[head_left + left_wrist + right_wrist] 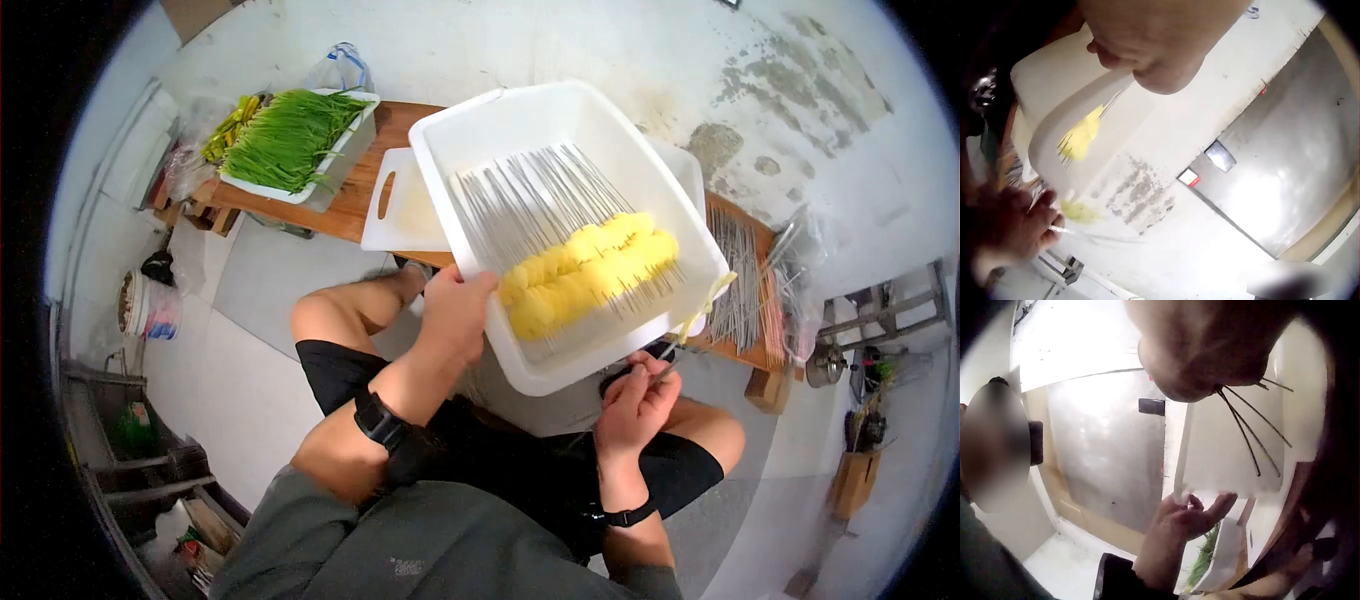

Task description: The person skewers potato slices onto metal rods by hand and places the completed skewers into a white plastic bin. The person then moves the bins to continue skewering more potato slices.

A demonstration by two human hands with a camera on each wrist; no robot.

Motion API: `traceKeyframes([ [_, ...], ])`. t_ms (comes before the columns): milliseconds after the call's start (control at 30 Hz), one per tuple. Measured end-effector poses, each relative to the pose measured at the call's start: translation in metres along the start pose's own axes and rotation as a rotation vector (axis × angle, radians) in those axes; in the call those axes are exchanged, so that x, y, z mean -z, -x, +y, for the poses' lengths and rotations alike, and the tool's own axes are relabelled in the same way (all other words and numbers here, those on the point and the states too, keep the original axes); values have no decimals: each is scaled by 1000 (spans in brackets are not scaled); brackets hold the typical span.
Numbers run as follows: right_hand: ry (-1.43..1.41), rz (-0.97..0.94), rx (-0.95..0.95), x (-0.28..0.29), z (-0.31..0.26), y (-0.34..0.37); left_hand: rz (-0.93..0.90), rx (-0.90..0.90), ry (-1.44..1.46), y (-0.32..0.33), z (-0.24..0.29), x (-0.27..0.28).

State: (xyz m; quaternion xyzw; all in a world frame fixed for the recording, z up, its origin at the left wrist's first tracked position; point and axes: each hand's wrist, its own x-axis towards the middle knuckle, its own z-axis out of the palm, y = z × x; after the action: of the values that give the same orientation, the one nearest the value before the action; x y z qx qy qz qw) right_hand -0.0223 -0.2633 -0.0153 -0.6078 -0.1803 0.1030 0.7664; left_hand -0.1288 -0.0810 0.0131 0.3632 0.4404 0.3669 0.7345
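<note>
My left hand (458, 315) grips the near left rim of a white tub (448, 190), which is tilted. Inside the tub lie rows of thin metal skewers (530, 190) threaded through yellow, ruffled pieces (590, 270). My right hand (637, 405) is just outside the tub's near right corner and pinches several thin skewers (1247, 425). A narrow yellow piece (718, 295) is on the far end of them, by the tub's corner. In the left wrist view, the right hand (1016, 228) shows beside a blurred yellow piece (1079, 212).
A wooden bench (395, 122) runs along the wall behind the tub. It bears a tray of green stalks (290, 140), a white cutting board (405, 215) and a pile of loose skewers (735, 285). A white bucket (150, 305) stands at the left, a metal pot (825, 366) at the right.
</note>
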Motion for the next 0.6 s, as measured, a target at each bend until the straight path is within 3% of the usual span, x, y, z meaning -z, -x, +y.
traceKeyframes([
  [100,-13,-47,9,13,-5,-3,-3,22,75,-26,12,26],
  [300,68,-108,-14,37,-21,-10,31,-88,-166,-72,71,91],
  [600,196,-110,-61,33,-10,-20,-4,-92,-299,-147,142,187],
])
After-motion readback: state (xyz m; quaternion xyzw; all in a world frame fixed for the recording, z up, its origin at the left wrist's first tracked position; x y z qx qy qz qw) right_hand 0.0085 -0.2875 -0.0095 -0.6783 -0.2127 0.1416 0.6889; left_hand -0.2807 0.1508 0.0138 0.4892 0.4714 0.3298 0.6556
